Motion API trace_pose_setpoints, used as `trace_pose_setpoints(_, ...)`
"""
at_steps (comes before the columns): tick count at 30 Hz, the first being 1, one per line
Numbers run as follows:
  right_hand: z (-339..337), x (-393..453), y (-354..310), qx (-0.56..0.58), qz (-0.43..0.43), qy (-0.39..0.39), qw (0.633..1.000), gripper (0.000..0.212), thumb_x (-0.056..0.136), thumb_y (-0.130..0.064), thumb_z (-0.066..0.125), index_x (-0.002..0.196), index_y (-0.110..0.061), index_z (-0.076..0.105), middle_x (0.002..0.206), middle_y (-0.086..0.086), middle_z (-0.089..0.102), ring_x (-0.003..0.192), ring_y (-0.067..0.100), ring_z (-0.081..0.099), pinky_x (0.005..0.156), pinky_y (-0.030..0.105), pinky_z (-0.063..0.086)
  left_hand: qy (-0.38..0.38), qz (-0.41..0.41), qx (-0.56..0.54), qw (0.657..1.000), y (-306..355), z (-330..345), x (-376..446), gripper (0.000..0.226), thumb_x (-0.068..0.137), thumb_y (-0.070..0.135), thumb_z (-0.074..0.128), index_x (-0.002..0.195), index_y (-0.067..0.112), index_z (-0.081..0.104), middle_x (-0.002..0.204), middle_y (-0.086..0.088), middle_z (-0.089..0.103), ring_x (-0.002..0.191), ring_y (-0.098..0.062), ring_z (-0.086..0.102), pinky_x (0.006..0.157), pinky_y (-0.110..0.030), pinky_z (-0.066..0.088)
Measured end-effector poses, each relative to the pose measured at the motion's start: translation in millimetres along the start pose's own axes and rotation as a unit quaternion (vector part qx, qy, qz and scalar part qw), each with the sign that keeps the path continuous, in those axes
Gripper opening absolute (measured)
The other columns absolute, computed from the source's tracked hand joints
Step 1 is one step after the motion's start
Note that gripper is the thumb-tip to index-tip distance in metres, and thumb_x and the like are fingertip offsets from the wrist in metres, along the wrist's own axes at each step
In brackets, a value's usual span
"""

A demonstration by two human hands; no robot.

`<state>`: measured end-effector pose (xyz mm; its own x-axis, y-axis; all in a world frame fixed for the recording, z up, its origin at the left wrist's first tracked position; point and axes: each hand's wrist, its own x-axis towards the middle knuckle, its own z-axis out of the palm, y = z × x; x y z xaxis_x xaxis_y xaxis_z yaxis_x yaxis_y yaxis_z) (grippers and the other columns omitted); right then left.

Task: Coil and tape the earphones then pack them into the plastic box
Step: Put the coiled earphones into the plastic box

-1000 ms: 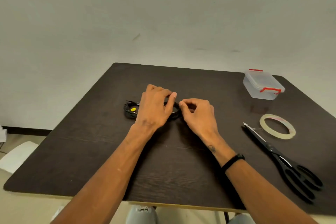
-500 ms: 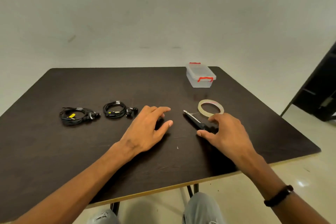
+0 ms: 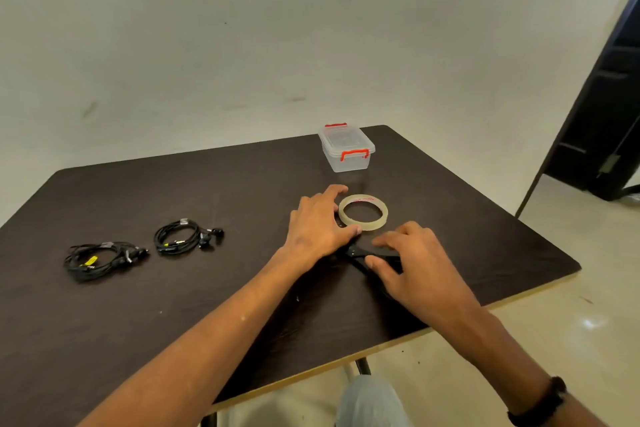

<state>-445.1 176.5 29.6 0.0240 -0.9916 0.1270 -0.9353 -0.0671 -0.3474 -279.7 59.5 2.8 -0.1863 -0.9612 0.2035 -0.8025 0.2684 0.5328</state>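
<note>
You are working at one dark bench [image 3: 242, 184], with everything laid out in easy reach. One clear plastic box [image 3: 347, 148] is sitting near the far edge, lid on and its two red clips showing, well apart from the cables, likely kept back until packing. Two coiled sets of earphones [image 3: 102, 258] [image 3: 180, 238] are lying side by side at your left, untouched, well apart from both hands. One roll of clear tape [image 3: 363, 212] is lying flat in front of the box; your left hand [image 3: 320, 224] is cupping its near-left rim, fingers loosely curved against it, probably steadying it for lifting. One pair of black scissors [image 3: 367, 255] is lying just beside the roll; your right hand [image 3: 412, 263] is covering the handles, fingers spread and bent, and you cannot tell whether they are gripping.
</note>
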Motion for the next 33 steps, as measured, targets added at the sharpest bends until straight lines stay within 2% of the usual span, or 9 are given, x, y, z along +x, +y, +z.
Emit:
trace_pose_setpoints(4,-11.9,-9.4,12.7,-0.018,0.036,-0.057,0.998,0.02,0.099,-0.041,0.068,0.116,-0.031,0.073,0.095,-0.012,0.069,0.089,0.009,0.065,0.087,0.038,0.06,0.03,0.011,-0.005,0.999,-4.9,3.4,-4.5,0.071,0.08,0.055,0.081,0.143,0.039,0.053,0.119,0.008,0.069,0.123,-0.022,0.057,0.103,-0.046,0.05)
trace_pose_setpoints(5,-15.2,-9.8,13.3,-0.017,0.035,-0.075,0.996,0.021,0.098,-0.038,0.07,0.117,-0.031,0.073,0.096,-0.012,0.071,0.088,0.009,0.066,0.086,0.037,0.061,0.036,0.013,0.0,0.999,-3.4,4.0,-5.6,0.068,0.081,0.056,0.08,0.142,0.039,0.056,0.118,0.008,0.069,0.122,-0.022,0.056,0.102,-0.046,0.05)
trace_pose_setpoints(10,-25.9,-2.6,2.4,-0.084,0.001,-0.134,0.987,0.042,0.094,-0.027,0.075,0.134,-0.033,0.062,0.122,-0.005,0.067,0.109,0.018,0.064,0.094,0.038,0.059,0.063,0.0,0.001,0.998,0.1,8.1,-7.5,0.052,0.083,0.058,0.079,0.129,0.038,0.067,0.122,0.008,0.07,0.123,-0.021,0.056,0.101,-0.042,0.045)
trace_pose_setpoints(16,-32.5,8.0,-0.8,-0.08,-0.005,-0.115,0.99,0.036,0.086,-0.027,0.081,0.118,-0.033,0.064,0.114,-0.006,0.065,0.101,0.018,0.063,0.089,0.036,0.058,0.077,-0.01,-0.031,0.996,-3.2,9.6,-8.3,0.046,0.079,0.058,0.082,0.119,0.035,0.074,0.119,0.01,0.074,0.12,-0.016,0.062,0.106,-0.046,0.05)
trace_pose_setpoints(21,-35.8,21.8,6.3,0.021,-0.012,-0.13,0.991,0.036,0.085,-0.016,0.084,0.116,-0.03,0.07,0.109,-0.008,0.065,0.096,0.009,0.063,0.08,0.021,0.054,0.066,-0.022,-0.053,0.996,-2.7,6.0,-1.9,0.039,0.079,0.051,0.086,0.112,0.033,0.078,0.111,0.01,0.077,0.112,-0.014,0.066,0.102,-0.047,0.054)
trace_pose_setpoints(23,-32.9,25.8,7.2,0.046,-0.021,-0.137,0.989,0.039,0.084,-0.021,0.088,0.118,-0.03,0.072,0.109,-0.009,0.068,0.097,0.006,0.064,0.082,0.019,0.053,0.064,-0.023,-0.06,0.996,-3.6,5.2,0.7,0.036,0.078,0.048,0.087,0.11,0.033,0.078,0.109,0.011,0.078,0.109,-0.012,0.068,0.102,-0.046,0.054)
trace_pose_setpoints(26,-29.5,31.9,8.4,0.099,-0.004,-0.17,0.98,0.056,0.068,-0.041,0.097,0.118,-0.032,0.073,0.108,-0.01,0.071,0.1,0.008,0.068,0.093,0.03,0.06,0.057,-0.021,-0.067,0.996,-2.2,3.0,2.2,0.033,0.08,0.043,0.086,0.11,0.031,0.079,0.106,0.011,0.078,0.106,-0.009,0.069,0.102,-0.044,0.054)
trace_pose_setpoints(28,-28.9,34.2,10.0,0.12,-0.012,-0.182,0.976,0.065,0.061,-0.049,0.098,0.118,-0.033,0.072,0.109,-0.009,0.07,0.1,0.01,0.069,0.093,0.034,0.062,0.045,-0.024,-0.069,0.996,-2.2,1.5,4.3,0.031,0.082,0.039,0.086,0.11,0.031,0.079,0.105,0.011,0.078,0.103,-0.008,0.069,0.101,-0.043,0.055)
trace_pose_setpoints(33,-38.1,28.5,37.3,0.106,-0.066,-0.178,0.976,0.058,0.062,-0.05,0.097,0.114,-0.039,0.073,0.104,-0.017,0.074,0.098,0.0,0.07,0.086,0.022,0.059,-0.011,-0.015,-0.117,0.993,-9.7,-9.6,14.4,0.03,0.087,0.015,0.081,0.115,0.024,0.078,0.093,0.01,0.077,0.09,-0.002,0.07,0.1,-0.031,0.057)
